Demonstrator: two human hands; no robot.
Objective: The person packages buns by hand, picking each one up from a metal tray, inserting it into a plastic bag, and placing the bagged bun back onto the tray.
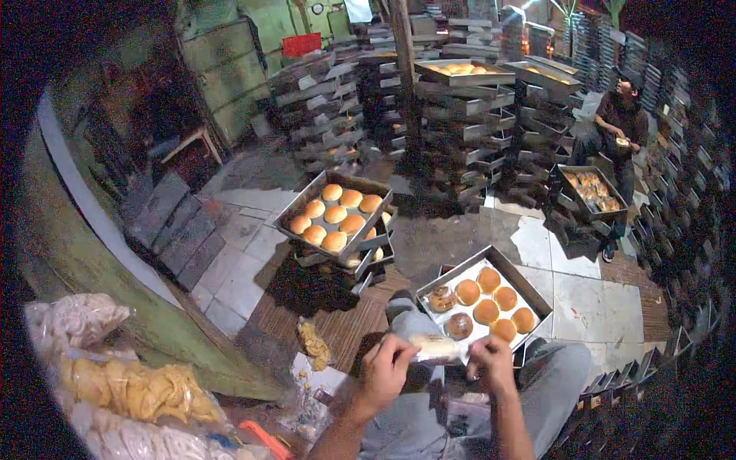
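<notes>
There is room to pass over the floor (424, 230) between the left tray (368, 188) and near tray (524, 280). Both, being high-sided, bar low sideways reaches.

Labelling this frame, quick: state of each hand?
Left hand: closed, holding one end of the pale wrapped item.
Right hand: curled at its other end; grip can't be told.

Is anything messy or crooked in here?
Yes: the left bun tray looks crooked, turned differently from the trays beneath, whose corners stick out. Also, a crumpled yellowish bundle lies on the floor, perhaps dropped.
</notes>
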